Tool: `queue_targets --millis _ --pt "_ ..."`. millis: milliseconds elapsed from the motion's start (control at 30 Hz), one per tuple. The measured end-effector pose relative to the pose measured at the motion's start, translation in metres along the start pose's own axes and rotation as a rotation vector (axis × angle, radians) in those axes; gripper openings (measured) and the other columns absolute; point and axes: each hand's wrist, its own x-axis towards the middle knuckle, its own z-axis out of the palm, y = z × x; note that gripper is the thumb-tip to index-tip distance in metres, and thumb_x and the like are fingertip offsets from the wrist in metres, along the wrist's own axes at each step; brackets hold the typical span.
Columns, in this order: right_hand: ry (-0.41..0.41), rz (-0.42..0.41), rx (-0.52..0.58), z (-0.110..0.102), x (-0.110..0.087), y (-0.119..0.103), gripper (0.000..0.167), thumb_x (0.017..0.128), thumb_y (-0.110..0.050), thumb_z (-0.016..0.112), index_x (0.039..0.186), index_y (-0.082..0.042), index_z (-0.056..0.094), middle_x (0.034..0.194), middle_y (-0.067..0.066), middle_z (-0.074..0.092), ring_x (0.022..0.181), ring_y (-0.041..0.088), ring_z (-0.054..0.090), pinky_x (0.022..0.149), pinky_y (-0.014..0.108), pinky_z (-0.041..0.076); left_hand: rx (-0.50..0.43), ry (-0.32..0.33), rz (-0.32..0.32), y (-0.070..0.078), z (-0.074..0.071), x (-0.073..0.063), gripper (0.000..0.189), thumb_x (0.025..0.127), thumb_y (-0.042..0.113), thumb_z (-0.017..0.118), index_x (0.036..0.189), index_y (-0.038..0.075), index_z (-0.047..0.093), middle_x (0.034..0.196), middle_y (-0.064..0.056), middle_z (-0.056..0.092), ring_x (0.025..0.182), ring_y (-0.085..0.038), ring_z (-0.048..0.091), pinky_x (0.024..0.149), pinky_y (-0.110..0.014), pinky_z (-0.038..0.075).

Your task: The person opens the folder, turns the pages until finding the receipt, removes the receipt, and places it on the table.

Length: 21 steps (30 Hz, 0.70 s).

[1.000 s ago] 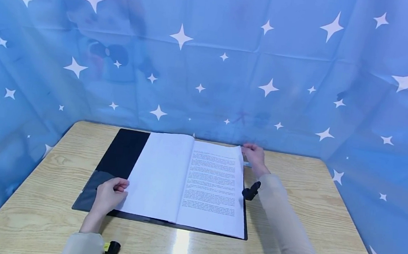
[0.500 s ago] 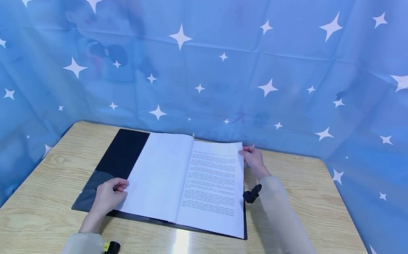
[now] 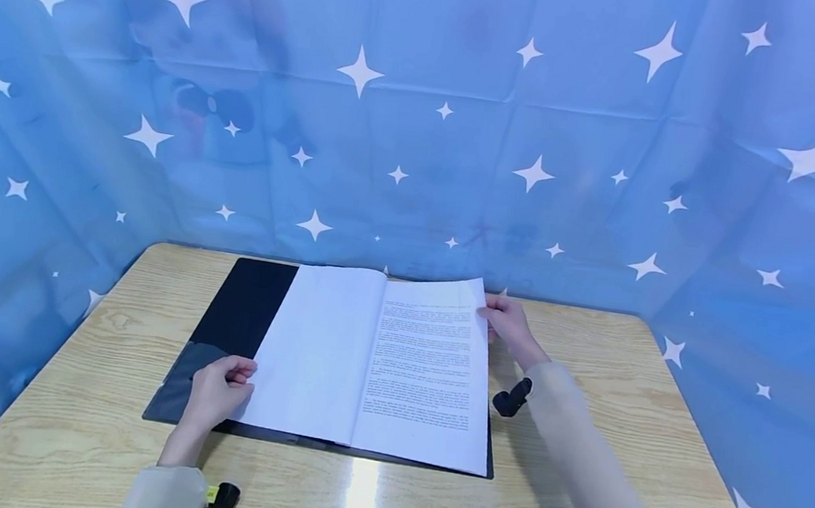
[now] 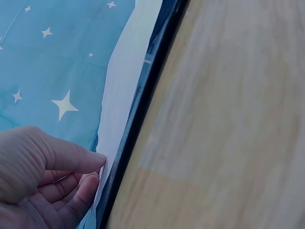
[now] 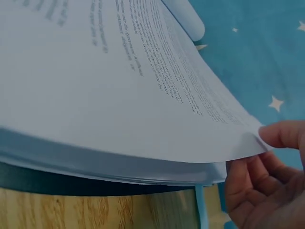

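A black-covered folder (image 3: 251,299) lies spread on the table, with a blank white left page (image 3: 316,353) and a printed right page (image 3: 426,357). At the lower outer edge of the left pages, my left hand (image 3: 214,391) pinches the paper between thumb (image 4: 86,160) and curled fingers. My right hand (image 3: 510,324) pinches the printed page near its top outer corner, thumb on the printed side and fingers underneath. That corner is raised and the sheet curves up off the stack of pages (image 5: 143,174) below it.
The wooden table (image 3: 627,447) extends on both sides and in front of the folder. Behind it hangs a blue curtain (image 3: 406,136) with white stars. A pale blue strip (image 5: 201,205) sticks out by the stack's edge.
My right hand has come slightly down and taken hold of the printed page's edge, and the page's top corner has risen. My left hand has stayed put.
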Motion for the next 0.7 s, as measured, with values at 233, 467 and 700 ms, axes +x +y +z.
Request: queue_targets --millis 233,467,700 --pt "-0.032 0.011 -0.013 0.001 -0.011 -0.010 0.024 0.093 -0.014 0.052 0.108 0.004 0.054 0.092 0.009 0.059 0.073 0.015 0.052 0.076 0.044 0.044 0.005 0.005 0.005 -0.001 0.000 -0.001 0.022 0.073 -0.009 0.066 0.096 -0.007 0.066 0.086 -0.013 0.064 0.075 -0.022 0.057 0.063 -0.020 0.047" --pt "-0.054 0.026 -0.006 0.002 -0.017 -0.017 0.020 0.094 -0.015 0.051 0.104 0.002 0.053 0.090 0.007 0.059 0.073 0.015 0.053 0.073 0.038 0.044 0.002 -0.001 0.003 -0.003 0.001 0.000 0.023 0.074 -0.009 0.066 0.096 -0.007 0.066 0.087 -0.014 0.064 0.076 -0.023 0.057 0.064 -0.019 0.047" --pt "-0.062 0.032 -0.017 0.001 -0.027 -0.025 0.025 0.095 -0.017 0.050 0.110 0.003 0.053 0.092 0.008 0.058 0.074 0.015 0.053 0.076 0.041 0.045 0.000 -0.001 0.008 -0.002 0.000 0.000 0.023 0.073 -0.010 0.066 0.096 -0.007 0.066 0.087 -0.014 0.064 0.076 -0.023 0.058 0.064 -0.021 0.048"
